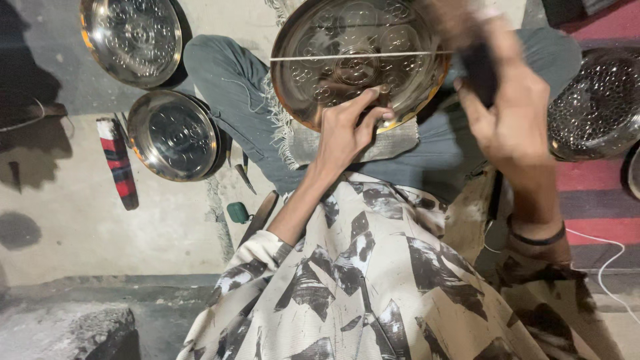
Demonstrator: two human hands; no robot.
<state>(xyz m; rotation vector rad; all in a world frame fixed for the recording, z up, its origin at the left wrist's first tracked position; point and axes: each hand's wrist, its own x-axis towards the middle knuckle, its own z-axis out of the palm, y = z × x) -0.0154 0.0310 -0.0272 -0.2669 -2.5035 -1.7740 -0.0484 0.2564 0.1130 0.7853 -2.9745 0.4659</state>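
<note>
Metal plate on the lap, a hand on each side

Plate (360,60) of shiny metal with round patterns pressed into it rests on a frayed grey cloth (393,147) over the person's lap. It is tilted, and its gold edge shows along the bottom. A thin pale line runs straight across its face.

Seen from the head camera, the left hand (343,133) sits at the bottom edge of the plate. Its fingers (367,100) are bent close together and pinch a small thin tool (385,93) that stands with its tip on the plate. The right hand (513,113) is raised just beside the plate's right edge. It is closed around a dark tool (480,70), which is blurred, so its shape is hard to tell. A dark band (537,237) goes around that wrist.

Two more patterned plates lie on the floor to the side, one (131,37) at the top and one (173,135) below it. A red checked bundle (118,162) lies near the lower one, and a small green thing (237,213) lies close to the knee. A dark dotted bowl (597,107) rests on a red mat (593,200), well apart from the left hand.
</note>
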